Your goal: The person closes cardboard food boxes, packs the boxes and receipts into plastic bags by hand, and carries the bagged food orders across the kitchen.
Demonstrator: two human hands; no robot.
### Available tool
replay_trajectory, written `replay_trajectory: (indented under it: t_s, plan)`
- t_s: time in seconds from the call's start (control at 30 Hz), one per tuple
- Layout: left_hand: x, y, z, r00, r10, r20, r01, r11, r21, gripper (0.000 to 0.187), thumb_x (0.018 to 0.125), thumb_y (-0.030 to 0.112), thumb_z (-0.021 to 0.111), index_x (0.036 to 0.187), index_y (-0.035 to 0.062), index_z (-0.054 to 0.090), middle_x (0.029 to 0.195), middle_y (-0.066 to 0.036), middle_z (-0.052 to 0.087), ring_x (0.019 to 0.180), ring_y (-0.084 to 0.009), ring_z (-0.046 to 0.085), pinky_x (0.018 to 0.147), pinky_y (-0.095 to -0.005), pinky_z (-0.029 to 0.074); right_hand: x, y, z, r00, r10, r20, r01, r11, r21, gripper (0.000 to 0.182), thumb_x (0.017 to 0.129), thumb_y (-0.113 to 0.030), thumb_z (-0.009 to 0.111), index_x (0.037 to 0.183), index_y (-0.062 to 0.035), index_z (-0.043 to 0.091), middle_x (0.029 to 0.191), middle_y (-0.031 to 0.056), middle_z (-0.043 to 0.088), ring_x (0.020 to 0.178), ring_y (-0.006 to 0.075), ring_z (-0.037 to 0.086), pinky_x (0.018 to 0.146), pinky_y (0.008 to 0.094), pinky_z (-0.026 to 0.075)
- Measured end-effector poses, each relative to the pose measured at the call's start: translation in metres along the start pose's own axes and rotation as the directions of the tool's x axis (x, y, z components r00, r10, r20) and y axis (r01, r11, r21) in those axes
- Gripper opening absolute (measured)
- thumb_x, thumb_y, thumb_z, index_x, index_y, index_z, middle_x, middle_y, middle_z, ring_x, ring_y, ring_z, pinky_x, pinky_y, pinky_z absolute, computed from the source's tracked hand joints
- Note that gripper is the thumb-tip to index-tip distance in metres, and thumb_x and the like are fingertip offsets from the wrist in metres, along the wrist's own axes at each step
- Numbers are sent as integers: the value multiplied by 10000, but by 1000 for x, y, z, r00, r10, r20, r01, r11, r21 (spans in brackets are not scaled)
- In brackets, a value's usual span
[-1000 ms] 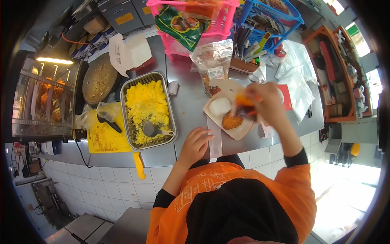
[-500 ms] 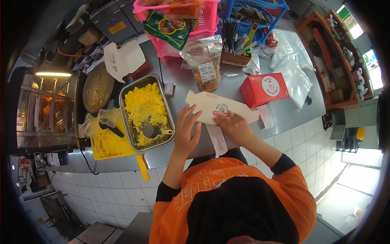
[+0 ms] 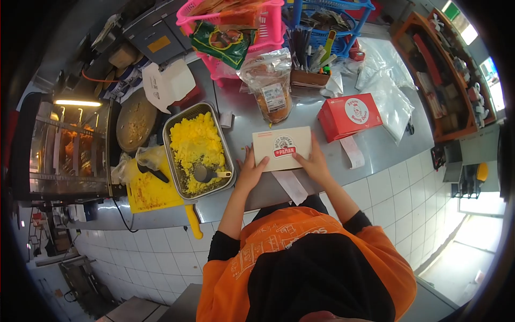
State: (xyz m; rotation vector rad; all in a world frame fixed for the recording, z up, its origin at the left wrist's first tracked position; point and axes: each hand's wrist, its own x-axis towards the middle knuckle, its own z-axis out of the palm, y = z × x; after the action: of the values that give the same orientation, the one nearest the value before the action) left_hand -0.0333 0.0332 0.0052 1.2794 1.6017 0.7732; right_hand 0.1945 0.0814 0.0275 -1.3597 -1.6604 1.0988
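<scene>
Box [image 3: 282, 151] sits between the half-curled hands [image 3: 250, 170], gripped both sides (label [image 3: 285, 146] up).

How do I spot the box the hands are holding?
Find the metal table. At its near side, the left hand and right hand hold the cream box between them. Its pale top sets it apart from the red box to its right.

Cream box [image 3: 281, 146]: closed, between both hands
Left hand [image 3: 248, 172]: holding cream box's left side
Right hand [image 3: 317, 165]: holding its right side
Red box [image 3: 351, 117]: right of cream box
Metal tray [image 3: 227, 161]: left of it
</scene>
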Motion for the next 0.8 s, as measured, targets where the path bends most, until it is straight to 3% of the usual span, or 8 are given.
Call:
replay_trajectory:
  t_s: [0.1, 0.17, 0.3, 0.4, 0.5, 0.6, 0.7, 0.8]
  plan:
    - [-13, 44, -29, 989, -50, 139, 83, 968, -238, 768, 926, 509, 466, 1476, 44, 199, 1422, -246, 386, 1353, -332, 347, 1090, -369, 269, 23, -15, -27, 957, 180, 229, -211, 970, 120, 862, 840, -327, 667, 1477, -23, 173, 1348, 215, 456, 1268, 336, 430, 1040, 353, 347]
    - [-22, 65, -36, 982, -189, 23, 190, 977, -94, 778, 936, 510, 449, 1479, 29, 170, 1397, -245, 422, 1327, -317, 388, 1067, -325, 295, 38, -34, -47, 843, 344, 414, -451, 871, 194, 883, 852, -438, 635, 1486, -42, 166, 1404, 210, 405, 1328, 327, 362, 1071, 359, 305]
    - [-21, 76, -49, 971, -232, -61, 234, 972, 19, 785, 946, 509, 425, 1475, 5, 138, 1407, -245, 412, 1324, -306, 395, 1065, -318, 296, 54, -67, -76, 852, 302, 429, -313, 949, -46, 914, 887, -545, 515, 1495, -29, 70, 1467, 231, 314, 1373, 311, 286, 1121, 362, 187]
    - [-17, 71, -54, 981, -191, 24, 191, 982, 1, 760, 952, 489, 424, 1468, -5, 164, 1440, -248, 360, 1336, -311, 376, 1071, -315, 286, 59, -58, -79, 826, 264, 498, -265, 962, -71, 903, 905, -541, 488, 1491, -16, 44, 1487, 212, 289, 1393, 291, 252, 1123, 356, 191]
    - [-27, 91, -55, 978, -196, 65, 196, 981, 15, 725, 968, 456, 405, 1464, -15, 164, 1468, -250, 306, 1357, -306, 342, 1083, -308, 264, 52, -19, -66, 843, 194, 502, -133, 979, -155, 741, 946, -519, 404, 1505, -116, 132, 1475, 188, 330, 1399, 296, 254, 1138, 446, 126]
    - [-24, 62, -44, 993, -114, 38, 114, 993, -19, 676, 984, 415, 392, 1453, -31, 194, 1491, -237, 264, 1370, -295, 319, 1089, -300, 252, 36, -37, -47, 849, 342, 403, -71, 829, -555, 665, 976, -459, 338, 1504, -121, 113, 1384, 212, 447, 1308, 342, 403, 1125, 515, 130]
    - [-31, 75, -47, 988, -151, 27, 153, 985, -77, 641, 990, 385, 395, 1442, -38, 226, 1508, -220, 233, 1383, -281, 293, 1094, -294, 241, 25, -42, -39, 912, 218, 348, -5, 853, -521, 631, 983, -439, 304, 1497, -121, 125, 1300, 233, 510, 1221, 375, 477, 1101, 567, 159]
    - [-33, 77, -48, 975, -224, 6, 224, 970, -98, 574, 969, 359, 439, 1450, 73, 312, 1457, -146, 386, 1352, -239, 356, 1097, -304, 247, 28, -49, -42, 896, 247, 369, -22, 854, -520, 637, 980, -440, 310, 1496, -114, 128, 1281, 242, 517, 1207, 373, 488, 1092, 570, 185]
